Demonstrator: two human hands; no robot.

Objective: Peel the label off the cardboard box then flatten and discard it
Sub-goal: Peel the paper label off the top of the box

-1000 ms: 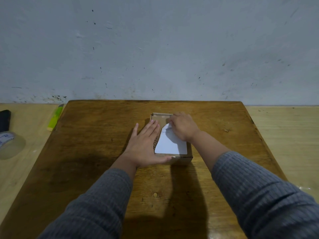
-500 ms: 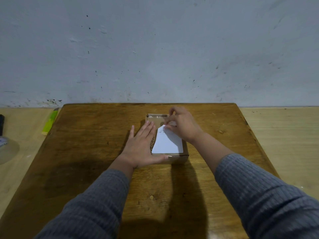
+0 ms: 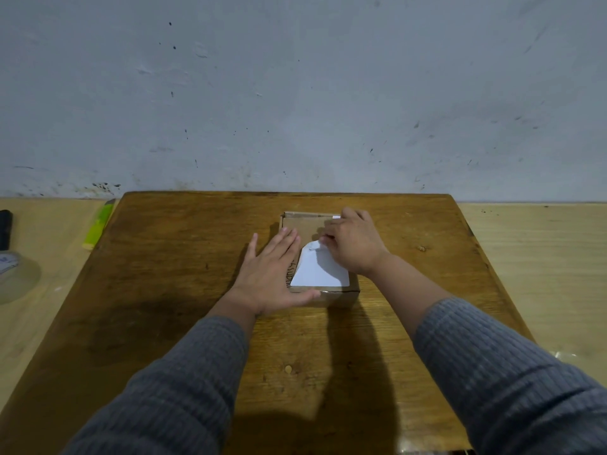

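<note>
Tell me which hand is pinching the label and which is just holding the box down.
The right hand pinches the white label; the left hand lies flat, fingers spread, on the cardboard box.

My two hands crowd the cardboard box (image 3: pixel 320 295): the left hand (image 3: pixel 269 277) lies flat against its left side, the right hand (image 3: pixel 353 246) covers its far right corner. The wooden table (image 3: pixel 170 277) is bare to the left, right and near side of the box, so I have room there. The wall (image 3: pixel 295 93) closes off the far edge. A green marker (image 3: pixel 97 226) and a tape roll (image 3: pixel 14 279) sit off the table, well left.
</note>
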